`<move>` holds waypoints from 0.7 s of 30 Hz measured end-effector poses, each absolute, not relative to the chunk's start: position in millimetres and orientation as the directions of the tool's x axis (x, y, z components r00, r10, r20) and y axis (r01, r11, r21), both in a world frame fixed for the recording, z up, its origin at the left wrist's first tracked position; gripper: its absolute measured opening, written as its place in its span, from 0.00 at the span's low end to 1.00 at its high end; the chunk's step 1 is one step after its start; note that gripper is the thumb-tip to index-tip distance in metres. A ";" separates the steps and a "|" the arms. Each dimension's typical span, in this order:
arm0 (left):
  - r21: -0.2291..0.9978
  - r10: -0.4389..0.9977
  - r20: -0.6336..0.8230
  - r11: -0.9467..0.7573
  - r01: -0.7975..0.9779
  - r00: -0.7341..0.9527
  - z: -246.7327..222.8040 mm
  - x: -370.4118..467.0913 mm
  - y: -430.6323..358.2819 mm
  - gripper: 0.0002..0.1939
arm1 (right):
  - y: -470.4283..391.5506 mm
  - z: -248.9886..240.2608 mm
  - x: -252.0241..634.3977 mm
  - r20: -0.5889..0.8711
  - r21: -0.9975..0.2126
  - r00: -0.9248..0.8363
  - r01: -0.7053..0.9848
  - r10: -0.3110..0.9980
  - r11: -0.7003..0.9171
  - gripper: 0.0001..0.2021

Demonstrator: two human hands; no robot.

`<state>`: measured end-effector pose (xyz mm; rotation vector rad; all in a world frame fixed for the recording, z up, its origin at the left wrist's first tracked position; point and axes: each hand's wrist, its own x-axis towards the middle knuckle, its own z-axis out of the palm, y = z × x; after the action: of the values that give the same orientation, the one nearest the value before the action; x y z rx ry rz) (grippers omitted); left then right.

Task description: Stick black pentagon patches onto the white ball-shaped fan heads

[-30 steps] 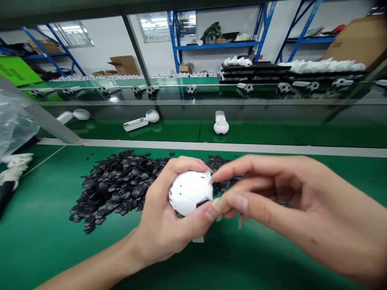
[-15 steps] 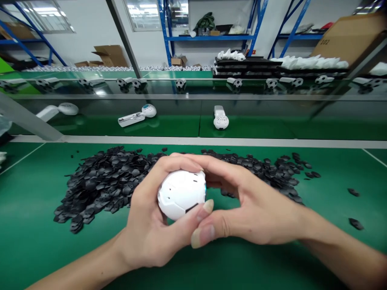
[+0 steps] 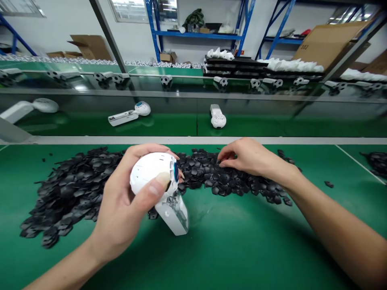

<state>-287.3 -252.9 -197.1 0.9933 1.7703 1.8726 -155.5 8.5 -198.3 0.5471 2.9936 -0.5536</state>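
Observation:
My left hand (image 3: 121,205) is wrapped round the white ball-shaped head (image 3: 148,171) of a small device, thumb across its front. A blue ring shows on the head's right side. Below it, the device's white handle (image 3: 173,215) with a clear section points down and right. Over the middle heap of black plastic pieces (image 3: 222,187), my right hand (image 3: 242,157) has thumb and fingers pinched together at the pieces. Whatever lies between those fingertips is too small to make out.
A larger heap of black pieces (image 3: 66,189) spreads at left on the green table (image 3: 229,245). Behind a pale rail (image 3: 193,140), similar white devices (image 3: 218,117) lie on a green belt. Ball-patterned ones line a higher ledge. Black trays (image 3: 236,66) are stacked beyond.
My right hand has let go of the white device and moved right to the black pieces. My left hand has shifted left with the device and turned it, so its handle now shows.

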 end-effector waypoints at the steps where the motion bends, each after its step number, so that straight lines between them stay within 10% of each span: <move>1: 0.972 0.697 0.233 -0.140 0.190 -0.678 -197.9 -288.4 -252.8 0.15 | 7.9 -199.7 -155.8 -0.103 -0.328 -0.945 0.328 0.312 0.886 0.05; 21: 0.979 0.726 0.191 -0.191 0.074 -0.661 -199.7 -294.4 -251.1 0.16 | 4.3 -210.2 -156.4 -0.023 -0.124 -0.994 0.106 0.104 0.987 0.11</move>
<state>-294.4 -251.1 -199.7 0.9277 1.6225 1.9032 -156.4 4.3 -210.2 0.1651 3.1145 -0.1962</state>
